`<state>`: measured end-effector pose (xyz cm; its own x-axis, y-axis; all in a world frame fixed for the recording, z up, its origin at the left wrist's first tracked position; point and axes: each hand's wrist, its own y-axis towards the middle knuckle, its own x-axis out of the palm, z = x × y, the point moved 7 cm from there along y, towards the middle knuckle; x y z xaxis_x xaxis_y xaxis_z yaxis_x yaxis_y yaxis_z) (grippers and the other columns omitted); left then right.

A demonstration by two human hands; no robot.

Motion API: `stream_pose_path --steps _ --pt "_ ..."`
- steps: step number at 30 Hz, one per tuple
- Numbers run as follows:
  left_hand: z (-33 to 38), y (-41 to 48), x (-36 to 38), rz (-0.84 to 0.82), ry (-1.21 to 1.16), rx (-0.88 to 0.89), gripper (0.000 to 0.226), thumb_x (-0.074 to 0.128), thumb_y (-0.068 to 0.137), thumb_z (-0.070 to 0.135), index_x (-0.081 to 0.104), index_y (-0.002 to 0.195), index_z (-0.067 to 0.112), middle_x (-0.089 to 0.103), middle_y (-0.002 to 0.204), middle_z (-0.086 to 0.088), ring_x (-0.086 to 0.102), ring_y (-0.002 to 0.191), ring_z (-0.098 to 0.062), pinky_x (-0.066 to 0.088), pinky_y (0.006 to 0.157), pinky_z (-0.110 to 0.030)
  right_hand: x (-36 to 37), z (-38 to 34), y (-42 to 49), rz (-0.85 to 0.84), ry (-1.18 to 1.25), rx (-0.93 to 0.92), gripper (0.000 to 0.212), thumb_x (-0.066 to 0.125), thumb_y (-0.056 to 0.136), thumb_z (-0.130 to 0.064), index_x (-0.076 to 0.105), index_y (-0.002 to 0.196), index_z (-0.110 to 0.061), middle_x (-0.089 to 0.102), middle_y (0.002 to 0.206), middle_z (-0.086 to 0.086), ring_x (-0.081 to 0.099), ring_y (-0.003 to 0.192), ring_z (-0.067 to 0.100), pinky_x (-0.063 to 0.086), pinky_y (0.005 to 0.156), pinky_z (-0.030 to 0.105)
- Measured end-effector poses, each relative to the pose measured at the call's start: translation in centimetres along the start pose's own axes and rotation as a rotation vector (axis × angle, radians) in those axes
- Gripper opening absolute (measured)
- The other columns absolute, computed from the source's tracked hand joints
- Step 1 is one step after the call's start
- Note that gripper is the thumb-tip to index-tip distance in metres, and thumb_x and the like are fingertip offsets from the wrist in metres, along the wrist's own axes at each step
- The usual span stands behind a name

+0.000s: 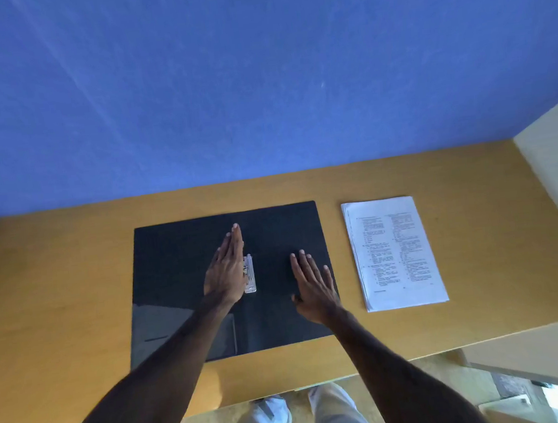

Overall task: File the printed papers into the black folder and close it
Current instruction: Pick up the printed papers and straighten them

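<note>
Progress is slight: the black folder [174, 274] lies open on the bench [56, 303] under both hands. The left hand [227, 273] and right hand [313, 290] press it with straight fingers, gripping nothing. Its metal clip [250, 276] touches the left hand's right edge. The printed papers [395, 254] lie stacked just right of the right hand, not yet filed, and the folder is not yet closed.

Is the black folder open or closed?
Open. The black folder lies spread flat, its metal clip exposed; the left hand and right hand rest on it. The printed papers lie beside it.
</note>
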<state>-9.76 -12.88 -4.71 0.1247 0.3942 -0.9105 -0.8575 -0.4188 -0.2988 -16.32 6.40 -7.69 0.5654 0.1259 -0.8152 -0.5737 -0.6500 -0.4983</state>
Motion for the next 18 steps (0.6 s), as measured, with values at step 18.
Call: stream_pose_path --steps 18 --pt "23.0 -0.1 7.7 -0.126 -0.101 0.051 0.063 0.044 0.111 0.012 0.026 0.172 0.012 0.047 0.167 -0.004 0.036 0.16 -0.022 0.039 0.128 -0.039 -8.0 23.8 -7.0 0.268 0.268 0.366 0.082 0.054 0.105 -0.015 0.011 0.175 -0.016 0.009 0.183 0.003 0.013 0.171 0.025 0.018 0.137 0.052"
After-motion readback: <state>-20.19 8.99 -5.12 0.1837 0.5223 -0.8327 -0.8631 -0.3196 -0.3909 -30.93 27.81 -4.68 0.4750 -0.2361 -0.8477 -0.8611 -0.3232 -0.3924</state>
